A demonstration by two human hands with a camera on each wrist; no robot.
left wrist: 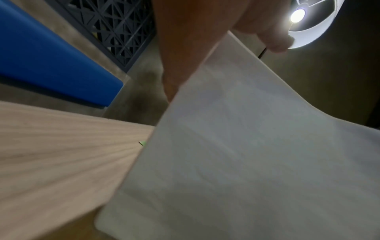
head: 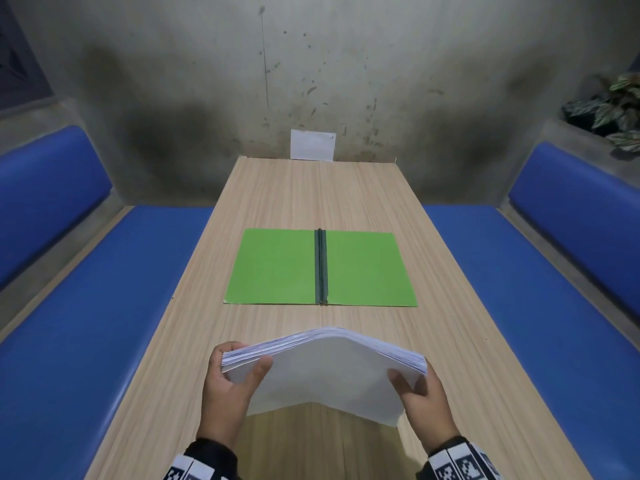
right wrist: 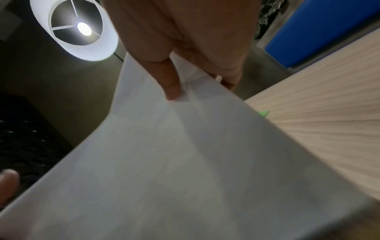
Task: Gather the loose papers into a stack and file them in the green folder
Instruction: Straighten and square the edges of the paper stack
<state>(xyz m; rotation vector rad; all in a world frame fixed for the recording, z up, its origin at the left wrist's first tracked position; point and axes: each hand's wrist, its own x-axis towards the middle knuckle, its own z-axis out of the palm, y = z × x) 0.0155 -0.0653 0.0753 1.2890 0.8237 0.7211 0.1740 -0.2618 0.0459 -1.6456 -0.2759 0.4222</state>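
Note:
A thick stack of white papers [head: 325, 372] is held above the near part of the wooden table [head: 277, 195], bowed upward in the middle. My left hand [head: 235, 372] grips its left edge, thumb on top. My right hand [head: 415, 386] grips its right edge the same way. The green folder [head: 277, 268] lies open and flat on the table beyond the stack, dark spine [head: 322, 268] in the middle, both halves bare. In the wrist views the paper stack [left wrist: 246, 154] [right wrist: 164, 162] fills most of the picture, with a sliver of folder [right wrist: 264, 112] showing past it.
Blue cushioned benches [head: 86, 306] [head: 536, 289] run along both sides of the table. A small white sheet [head: 312, 144] leans against the concrete wall at the table's far end. A potted plant [head: 613, 109] sits on the ledge at the right. A lamp [right wrist: 82, 29] hangs overhead.

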